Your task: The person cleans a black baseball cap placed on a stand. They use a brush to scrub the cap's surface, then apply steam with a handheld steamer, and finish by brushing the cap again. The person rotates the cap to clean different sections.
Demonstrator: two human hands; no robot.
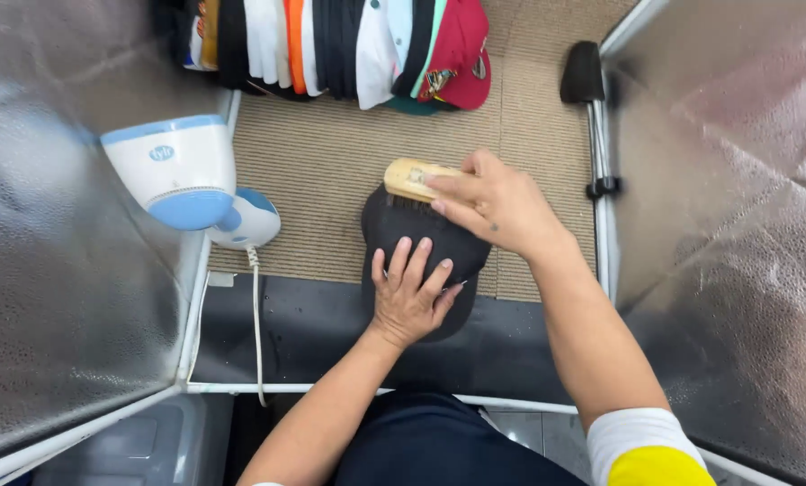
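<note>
A black cap [394,227] lies on the work surface in front of me, partly on a ribbed beige mat [322,153]. My left hand [412,292] presses flat on the near part of the cap, fingers spread. My right hand [493,202] grips a wooden brush [407,177] whose dark bristles rest on the far top of the cap.
A row of stacked caps [349,45] in white, black, orange and red lines the back edge. A white and blue handheld steamer [178,171] sits at the left with its cord [257,315] running forward. A black-handled tool [587,99] leans at the right. Shiny foil-covered walls [727,225] close both sides.
</note>
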